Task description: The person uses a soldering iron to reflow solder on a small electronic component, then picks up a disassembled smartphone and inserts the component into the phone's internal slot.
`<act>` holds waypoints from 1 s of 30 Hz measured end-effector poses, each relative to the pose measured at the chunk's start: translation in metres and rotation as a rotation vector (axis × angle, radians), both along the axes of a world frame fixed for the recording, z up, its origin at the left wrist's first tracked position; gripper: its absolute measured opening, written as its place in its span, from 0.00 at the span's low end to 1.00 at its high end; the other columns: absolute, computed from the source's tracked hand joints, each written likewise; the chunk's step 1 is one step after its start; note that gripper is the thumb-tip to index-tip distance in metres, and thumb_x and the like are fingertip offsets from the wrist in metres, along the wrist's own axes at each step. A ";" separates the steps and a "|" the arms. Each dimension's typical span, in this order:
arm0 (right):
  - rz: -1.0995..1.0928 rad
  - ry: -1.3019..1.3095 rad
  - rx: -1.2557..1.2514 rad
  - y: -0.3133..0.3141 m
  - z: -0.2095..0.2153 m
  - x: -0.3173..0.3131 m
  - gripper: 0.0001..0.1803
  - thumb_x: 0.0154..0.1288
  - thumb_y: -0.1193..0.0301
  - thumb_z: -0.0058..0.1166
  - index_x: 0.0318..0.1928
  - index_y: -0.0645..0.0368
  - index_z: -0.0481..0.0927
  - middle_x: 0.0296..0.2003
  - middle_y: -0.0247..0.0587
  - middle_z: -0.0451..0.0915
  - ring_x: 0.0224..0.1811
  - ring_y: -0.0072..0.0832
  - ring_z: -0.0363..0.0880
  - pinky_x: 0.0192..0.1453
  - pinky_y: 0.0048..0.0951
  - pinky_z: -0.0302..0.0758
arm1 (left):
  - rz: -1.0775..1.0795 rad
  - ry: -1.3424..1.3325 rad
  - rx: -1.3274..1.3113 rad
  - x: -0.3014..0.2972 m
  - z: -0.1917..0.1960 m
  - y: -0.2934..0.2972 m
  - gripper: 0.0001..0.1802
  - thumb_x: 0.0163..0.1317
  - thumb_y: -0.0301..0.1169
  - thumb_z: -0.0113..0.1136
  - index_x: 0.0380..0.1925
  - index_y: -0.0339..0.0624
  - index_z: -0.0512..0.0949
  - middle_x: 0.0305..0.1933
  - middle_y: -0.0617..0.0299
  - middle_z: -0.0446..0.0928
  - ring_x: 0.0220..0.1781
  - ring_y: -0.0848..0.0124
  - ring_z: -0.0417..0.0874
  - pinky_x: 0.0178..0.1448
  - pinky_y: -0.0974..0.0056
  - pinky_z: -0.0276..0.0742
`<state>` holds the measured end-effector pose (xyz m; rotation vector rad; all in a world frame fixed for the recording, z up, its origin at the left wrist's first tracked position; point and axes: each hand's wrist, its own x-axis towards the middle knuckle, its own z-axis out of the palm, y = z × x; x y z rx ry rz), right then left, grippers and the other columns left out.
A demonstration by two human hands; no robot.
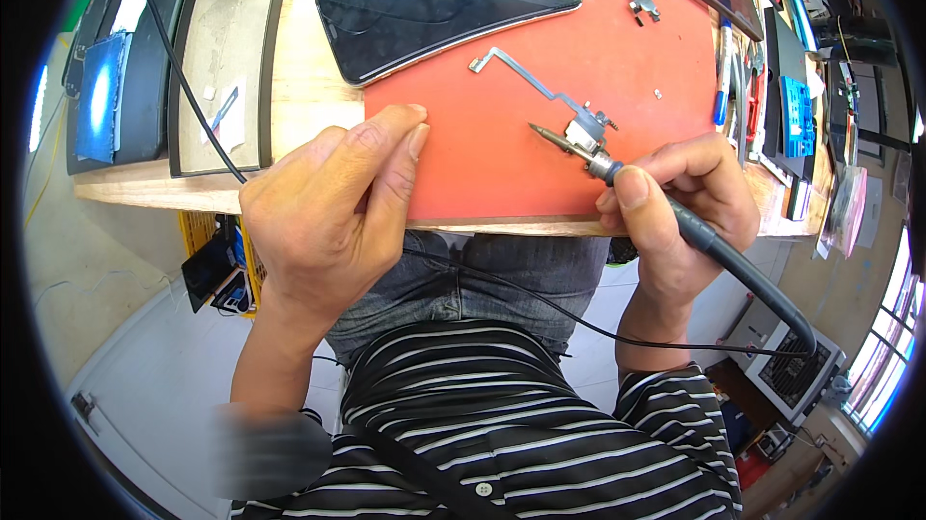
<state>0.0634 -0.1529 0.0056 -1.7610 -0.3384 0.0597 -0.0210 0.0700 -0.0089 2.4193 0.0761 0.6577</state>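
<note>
Soldering iron pinched in right hand grip; left hand loosely curled, empty, on red mat.

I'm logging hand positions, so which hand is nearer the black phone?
Left. The left hand rests at the red mat's edge just below the phone; the right hand, holding the soldering iron, is farther off.

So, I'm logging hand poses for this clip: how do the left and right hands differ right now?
The left hand holds nothing, its fingertips resting on the edge of the red mat; the right hand is closed around the grey soldering iron. The left hand lies knuckles up with fingers loosely curled, while the right pinches the iron like a pen, its tip by a small metal part. Both are bare, at the table's near edge.
</note>
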 end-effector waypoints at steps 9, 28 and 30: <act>-0.008 0.023 0.008 0.000 -0.001 -0.001 0.11 0.60 0.78 0.72 0.32 0.63 0.78 0.24 0.30 0.80 0.23 0.08 0.72 0.26 0.13 0.67 | 0.022 0.019 0.065 -0.001 0.003 0.002 0.13 0.52 0.16 0.65 0.39 0.39 0.86 0.20 0.62 0.77 0.16 0.70 0.74 0.23 0.67 0.69; 0.002 0.013 0.004 0.000 -0.001 0.000 0.11 0.60 0.79 0.71 0.32 0.63 0.78 0.23 0.29 0.79 0.23 0.07 0.71 0.25 0.12 0.65 | 0.031 -0.048 -0.035 -0.001 -0.002 0.000 0.09 0.62 0.18 0.70 0.43 0.36 0.87 0.15 0.74 0.61 0.16 0.86 0.55 0.21 0.72 0.45; 0.002 0.007 -0.004 -0.001 -0.001 0.000 0.11 0.60 0.79 0.72 0.32 0.63 0.78 0.23 0.28 0.79 0.23 0.07 0.71 0.25 0.12 0.65 | 0.037 -0.045 -0.032 -0.002 -0.002 0.001 0.09 0.61 0.18 0.69 0.42 0.36 0.87 0.16 0.73 0.63 0.16 0.85 0.56 0.21 0.72 0.47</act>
